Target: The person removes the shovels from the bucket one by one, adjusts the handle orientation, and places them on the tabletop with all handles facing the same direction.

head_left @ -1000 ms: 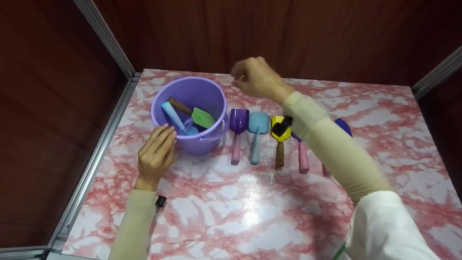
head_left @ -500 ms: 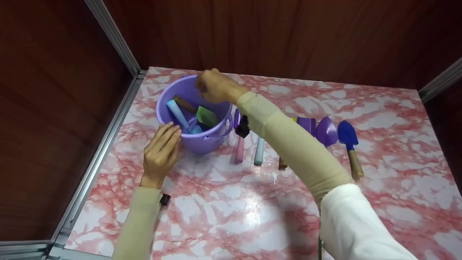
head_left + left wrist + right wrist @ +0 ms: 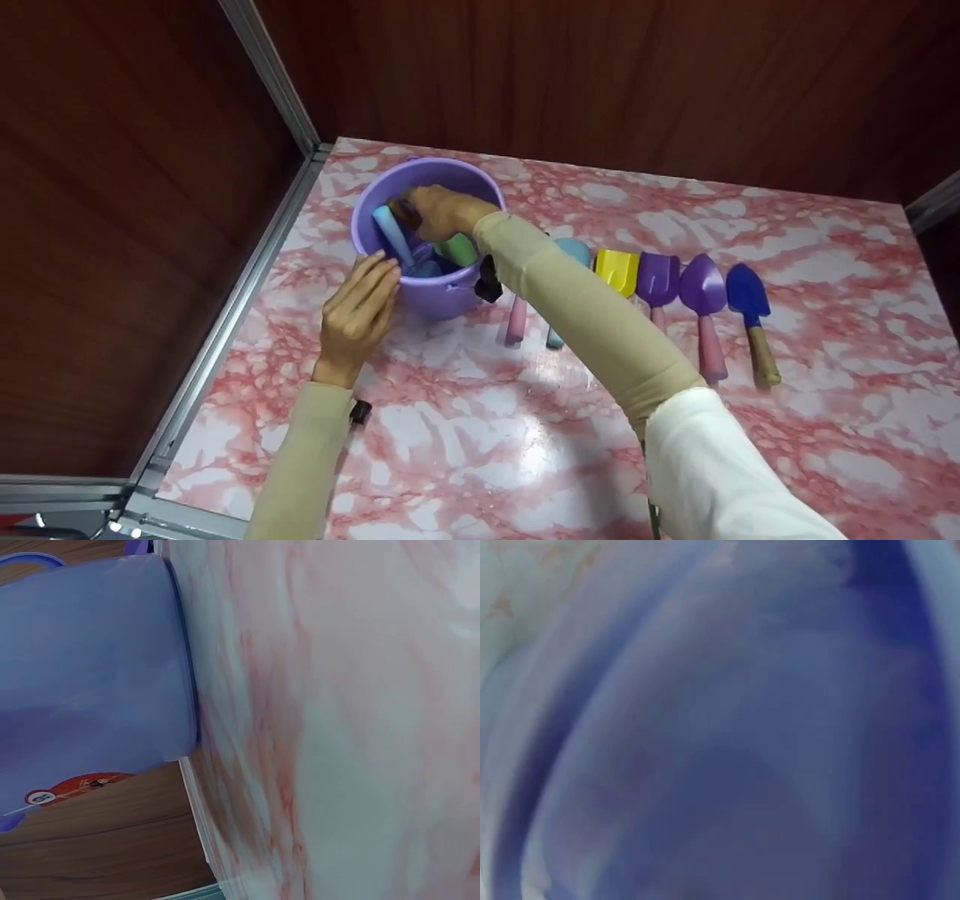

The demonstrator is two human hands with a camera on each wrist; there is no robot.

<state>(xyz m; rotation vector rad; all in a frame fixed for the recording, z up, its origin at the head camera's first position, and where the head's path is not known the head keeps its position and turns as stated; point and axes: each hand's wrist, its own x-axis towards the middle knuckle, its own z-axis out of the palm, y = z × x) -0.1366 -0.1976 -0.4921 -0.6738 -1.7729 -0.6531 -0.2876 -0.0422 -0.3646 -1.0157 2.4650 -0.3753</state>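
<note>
A purple bucket [image 3: 441,300] stands upright at the back left of the table. Straight fingers of my left hand [image 3: 354,319] rest on its near-left rim. My right hand [image 3: 444,214] is inside the bucket, its fingers bent at a brown handle [image 3: 403,213]; the fingertips are hidden, so I cannot tell whether they grip it. A light-blue-handled toy shovel [image 3: 393,231] leans in the bucket, and a green shovel blade [image 3: 457,250] lies below my right wrist. In the left wrist view the bucket's side [image 3: 90,667] shows; blurred purple plastic [image 3: 727,727] fills the right wrist view.
Right of the bucket lies a row of toy shovels: a light blue one [image 3: 574,250], a yellow one [image 3: 616,271], two purple ones [image 3: 658,279] and a blue trowel [image 3: 748,291]. My right forearm covers part of the row. Brown panels [image 3: 600,90] bound the marbled table [image 3: 480,450].
My right hand has moved left from above the table, over the rim and down into the bucket to the brown handle. My left hand keeps its place on the rim. The camera view has shifted slightly.
</note>
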